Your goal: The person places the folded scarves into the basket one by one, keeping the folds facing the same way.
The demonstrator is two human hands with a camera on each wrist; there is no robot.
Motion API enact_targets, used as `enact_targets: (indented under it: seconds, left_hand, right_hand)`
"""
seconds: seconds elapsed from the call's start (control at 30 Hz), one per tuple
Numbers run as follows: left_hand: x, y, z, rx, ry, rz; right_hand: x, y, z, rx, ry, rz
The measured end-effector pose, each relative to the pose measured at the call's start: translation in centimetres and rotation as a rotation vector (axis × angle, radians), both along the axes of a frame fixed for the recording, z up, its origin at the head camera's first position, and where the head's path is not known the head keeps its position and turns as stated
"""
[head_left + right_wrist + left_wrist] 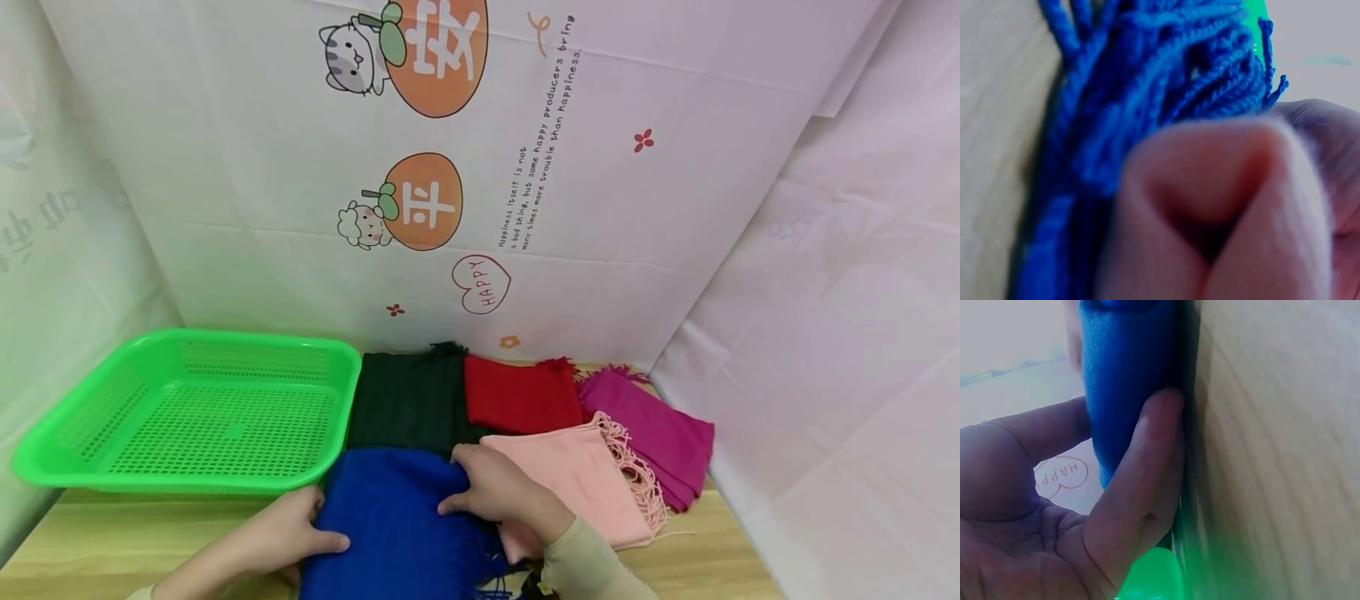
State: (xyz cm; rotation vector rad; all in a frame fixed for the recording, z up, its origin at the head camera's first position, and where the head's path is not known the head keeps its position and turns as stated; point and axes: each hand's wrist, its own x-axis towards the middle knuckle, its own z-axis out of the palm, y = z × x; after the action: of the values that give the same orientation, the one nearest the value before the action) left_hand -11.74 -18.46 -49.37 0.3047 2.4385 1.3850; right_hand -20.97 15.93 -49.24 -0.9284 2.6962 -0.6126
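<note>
A folded blue scarf with a fringe lies on the wooden table at the front. My left hand grips its left edge, thumb on top. In the left wrist view a finger curls under the blue scarf, against the wood. My right hand holds the scarf's right edge, its wrist lying over a folded pink scarf. The right wrist view is blurred: blue fringe, a fold of the pink scarf close up, and part of my right hand at the right.
An empty green perforated basket stands at the left. Behind the blue scarf lie folded dark green, red and magenta scarves. White printed sheets wall in the back and both sides.
</note>
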Motion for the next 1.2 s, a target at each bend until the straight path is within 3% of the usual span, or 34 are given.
enact_targets:
  seconds: [0.37, 0.6, 0.8, 1.03, 1.2]
  left_hand:
    - [0.32, 0.22, 0.01, -0.020, -0.004, 0.013]
    - [0.06, -0.17, -0.53, 0.043, -0.038, -0.037]
    - [-0.26, -0.39, -0.66, 0.096, -0.059, -0.069]
    - [-0.06, -0.21, -0.42, 0.194, -0.196, -0.030]
    - [0.03, -0.04, -0.27, 0.190, -0.214, -0.013]
  right_hand:
    - [0.19, 0.12, 0.20, -0.016, 0.033, 0.054]
    - [0.29, 0.30, 0.30, -0.032, 0.048, 0.064]
    - [0.19, 0.52, 0.13, -0.100, -0.038, 0.046]
    - [0.06, 0.57, 0.17, -0.216, -0.146, -0.004]
    - [-0.06, 0.51, 0.42, -0.254, -0.206, -0.045]
